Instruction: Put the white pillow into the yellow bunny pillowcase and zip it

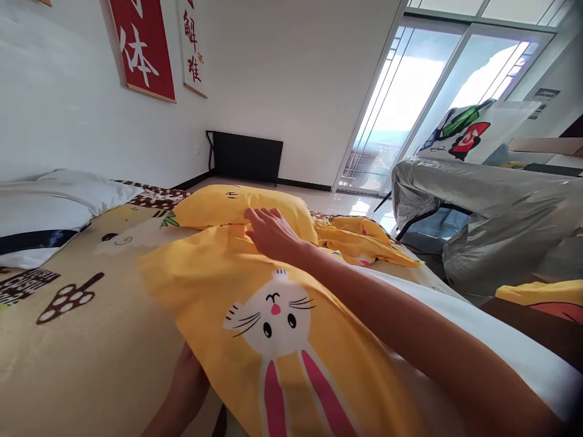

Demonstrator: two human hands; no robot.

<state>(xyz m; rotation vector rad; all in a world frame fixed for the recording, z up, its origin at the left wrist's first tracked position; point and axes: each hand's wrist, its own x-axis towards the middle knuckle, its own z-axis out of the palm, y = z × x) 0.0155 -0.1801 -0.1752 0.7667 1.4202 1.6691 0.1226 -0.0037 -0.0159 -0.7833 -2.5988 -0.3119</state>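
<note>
while the right hand (271, 233) lies open, fingers spread flat on the yellow pillow (218, 206) in the middle of the bed sheet (91, 340), the left forearm (182, 388) goes under the yellow rabbit cover (273, 315), so i cannot tell how the fingers of the left hand are. the step seems to be smoothing this cover at the pillow. a next move would call for a real grip on the cloth edge, because a flat palm only presses.
</note>
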